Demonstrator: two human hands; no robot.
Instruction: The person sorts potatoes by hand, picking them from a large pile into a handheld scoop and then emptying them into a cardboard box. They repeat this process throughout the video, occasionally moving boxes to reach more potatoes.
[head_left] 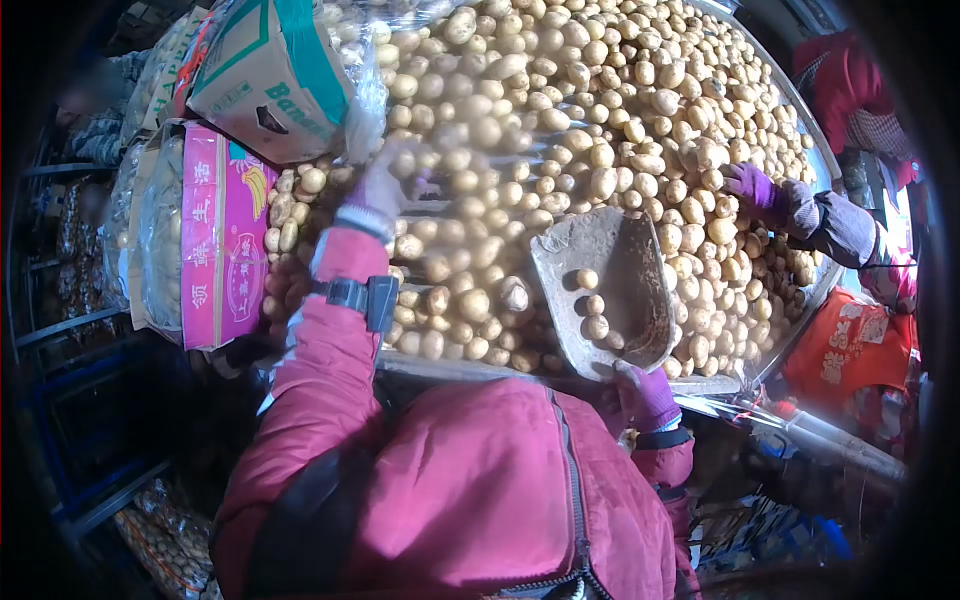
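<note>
My right hand (646, 396), in a purple glove, grips the near end of a worn scoop (625, 265). The scoop rests among the potatoes with a few small ones in its pan. On the other side, my gloved left hand (385, 188) reaches over the heap of potatoes (600, 110), just below a clear plastic bag (365, 115) that hangs from a tilted carton (262, 85). Motion smears that hand, so its fingers do not show clearly. Many potatoes close to it are blurred as well.
A pink carton (215, 235) with a plastic lining stands at the left. Across the heap at the right, another person's purple-gloved hand (755, 193) touches potatoes. A red bag (848, 340) hangs beside the metal table edge (470, 370). Dark racks (75, 330) line the far left.
</note>
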